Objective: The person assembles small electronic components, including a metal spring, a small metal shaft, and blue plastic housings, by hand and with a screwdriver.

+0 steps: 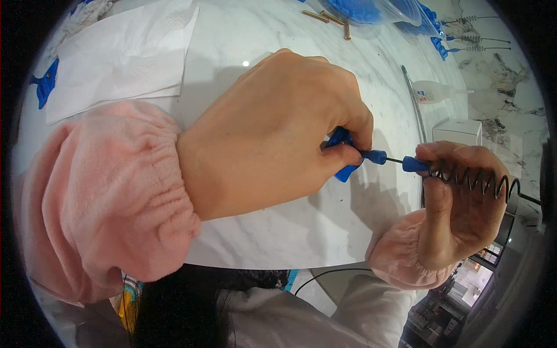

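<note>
- The left hand (278, 127) has its grip closed, thumb and finger pinching a blue plastic piece (348, 173); the fingers partly cover that piece.
- The right hand (464, 217) pinches too — its thumb and fingers are on a tapered blue sleeve (415, 165) and the start of a black coiled wire (483, 183).
- Between the two hands, a short thin dark rod (394, 160) joins that sleeve to a second blue sleeve (377, 157) beside the left fingertips.
- The joined parts are held above the desk (243, 249), their long axis running left to right and sloping a little toward the lower right. The blue piece lies at the left end, inside the left grip; the coil extends right, across the right palm.
- Beyond the hands, a clear plastic container (419, 16) at the top edge holds many small blue pieces (354, 8).
- Brass-coloured screws (347, 30) lie just beside it.
- To the right stand out a white squeeze bottle (435, 92) and a small white box (458, 132) — what either contains cannot be told.
</note>
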Demonstrator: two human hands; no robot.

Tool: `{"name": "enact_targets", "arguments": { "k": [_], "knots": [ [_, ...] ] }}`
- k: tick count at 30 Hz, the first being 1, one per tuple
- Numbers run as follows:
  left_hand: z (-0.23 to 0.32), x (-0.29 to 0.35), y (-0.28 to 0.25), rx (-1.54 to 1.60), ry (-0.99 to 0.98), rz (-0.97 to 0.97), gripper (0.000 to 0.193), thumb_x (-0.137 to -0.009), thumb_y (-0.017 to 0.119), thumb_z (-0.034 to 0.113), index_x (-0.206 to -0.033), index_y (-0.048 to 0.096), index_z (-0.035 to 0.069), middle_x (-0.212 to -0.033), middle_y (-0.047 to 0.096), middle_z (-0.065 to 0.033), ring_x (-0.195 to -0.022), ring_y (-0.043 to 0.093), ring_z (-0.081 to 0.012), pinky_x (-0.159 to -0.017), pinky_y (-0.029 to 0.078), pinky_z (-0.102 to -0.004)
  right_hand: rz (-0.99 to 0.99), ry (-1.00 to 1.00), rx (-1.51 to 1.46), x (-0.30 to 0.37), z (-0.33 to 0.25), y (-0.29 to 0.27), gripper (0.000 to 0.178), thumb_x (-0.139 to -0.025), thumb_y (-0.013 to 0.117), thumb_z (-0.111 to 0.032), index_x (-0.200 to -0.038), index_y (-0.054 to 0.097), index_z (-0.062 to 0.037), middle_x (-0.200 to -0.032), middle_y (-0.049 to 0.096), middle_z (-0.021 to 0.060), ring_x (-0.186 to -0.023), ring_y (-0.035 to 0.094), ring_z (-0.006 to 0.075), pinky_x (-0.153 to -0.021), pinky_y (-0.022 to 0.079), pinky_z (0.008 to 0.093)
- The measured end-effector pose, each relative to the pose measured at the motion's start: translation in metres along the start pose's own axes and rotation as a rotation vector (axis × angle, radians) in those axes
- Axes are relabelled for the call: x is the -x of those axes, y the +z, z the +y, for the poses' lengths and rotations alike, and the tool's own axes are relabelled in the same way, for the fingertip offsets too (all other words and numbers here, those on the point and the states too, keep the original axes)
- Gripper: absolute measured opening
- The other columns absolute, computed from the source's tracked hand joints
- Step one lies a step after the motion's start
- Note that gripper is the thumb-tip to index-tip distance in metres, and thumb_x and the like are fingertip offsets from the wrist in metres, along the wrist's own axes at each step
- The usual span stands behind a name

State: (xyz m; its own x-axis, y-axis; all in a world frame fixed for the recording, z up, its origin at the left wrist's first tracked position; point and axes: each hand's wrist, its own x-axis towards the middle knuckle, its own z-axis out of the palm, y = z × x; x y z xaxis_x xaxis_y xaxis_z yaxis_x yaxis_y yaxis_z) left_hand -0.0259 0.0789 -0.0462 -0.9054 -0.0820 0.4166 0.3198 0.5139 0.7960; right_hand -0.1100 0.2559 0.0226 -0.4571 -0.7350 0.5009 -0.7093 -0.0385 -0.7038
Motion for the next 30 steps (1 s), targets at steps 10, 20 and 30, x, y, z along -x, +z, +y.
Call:
{"name": "enact_targets", "arguments": {
  "k": [10, 20, 30],
  "knots": [
    [0.0018, -0.0012, -0.0009, -0.012, -0.005, -0.018, 0.014, -0.068, 0.075, 0.006, -0.079, 0.069, 0.011, -0.083, 0.065, 0.0004, -0.077, 0.061, -0.019, -0.068, 0.043, -0.0319, -0.068, 0.052, 0.027, -0.0029, -0.0042, -0.001, 0.026, -0.084, 0.059, 0.01, -0.107, 0.048, 0.0109, -0.09, 0.061, 0.0234, -0.083, 0.063, 0.0226, -0.072, 0.053, 0.0274],
    [0.0022, -0.0005, -0.0002, -0.006, -0.031, -0.025, 0.014, -0.068, 0.075, 0.007, -0.08, 0.069, 0.011, -0.084, 0.066, 0.0006, -0.077, 0.061, -0.0194, -0.069, 0.043, -0.0326, -0.053, 0.115, -0.004, -0.0006, -0.0058, -0.0029, 0.027, -0.085, 0.059, 0.007, -0.11, 0.049, 0.0096, -0.095, 0.063, 0.023, -0.087, 0.063, 0.0204, -0.077, 0.052, 0.0267],
    [0.0012, -0.0009, 0.003, 0.022, -0.052, -0.012, 0.015, -0.067, 0.076, 0.008, -0.079, 0.069, 0.01, -0.083, 0.066, -0.0009, -0.077, 0.063, -0.0204, -0.07, 0.046, -0.0323, -0.089, 0.131, -0.012, 0.0021, 0.0006, -0.006, 0.034, -0.079, 0.061, 0.014, -0.111, 0.051, 0.01, -0.102, 0.062, 0.022, -0.092, 0.064, 0.0229, -0.081, 0.051, 0.0278]
  ]
}}
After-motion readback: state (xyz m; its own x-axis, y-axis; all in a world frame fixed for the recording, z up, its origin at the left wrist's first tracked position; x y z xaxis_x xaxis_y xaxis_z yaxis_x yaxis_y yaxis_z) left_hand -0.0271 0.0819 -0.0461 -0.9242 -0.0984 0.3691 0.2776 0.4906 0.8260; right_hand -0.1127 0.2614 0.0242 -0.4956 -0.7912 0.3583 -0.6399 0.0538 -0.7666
